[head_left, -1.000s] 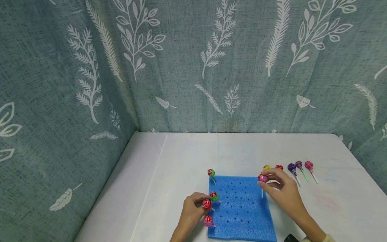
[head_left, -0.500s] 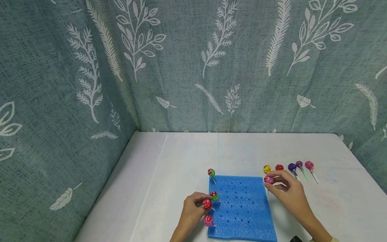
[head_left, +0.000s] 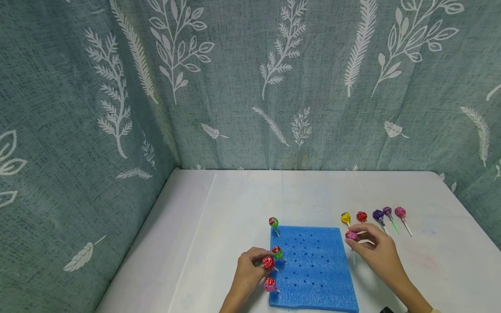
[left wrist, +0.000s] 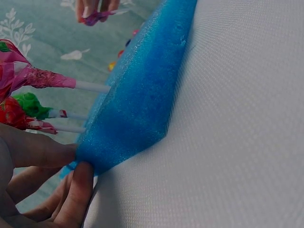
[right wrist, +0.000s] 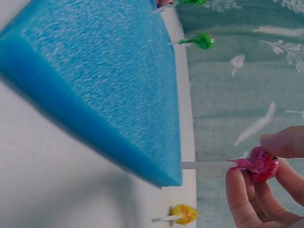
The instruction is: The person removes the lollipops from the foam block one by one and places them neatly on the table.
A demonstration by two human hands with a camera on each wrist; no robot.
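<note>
A blue foam board (head_left: 305,271) dotted with small holes lies on the table. Along its left side stand several lollipops: a red-and-green one (head_left: 273,222) at the far corner, another red-and-green one (head_left: 277,252), a red one (head_left: 268,263) and a pink-and-red one (head_left: 270,284). My left hand (head_left: 249,270) grips the board's left edge between thumb and fingers, as the left wrist view shows. Just right of the board, my right hand (head_left: 377,248) pinches a pink lollipop (right wrist: 262,164) by its wrapped head, raised above the table, its white stick (right wrist: 206,165) bare.
Beyond my right hand lie a yellow lollipop (head_left: 346,218), a red one (head_left: 362,216), two purple ones, the nearer (head_left: 378,215) darker, and a pink one (head_left: 400,212). A leaf-patterned curtain (head_left: 235,87) hangs behind and left of the white table (head_left: 219,208).
My right hand has moved right and slightly nearer with the pink lollipop, off the board's right edge, uncovering the yellow lollipop. The left hand stays in place.
</note>
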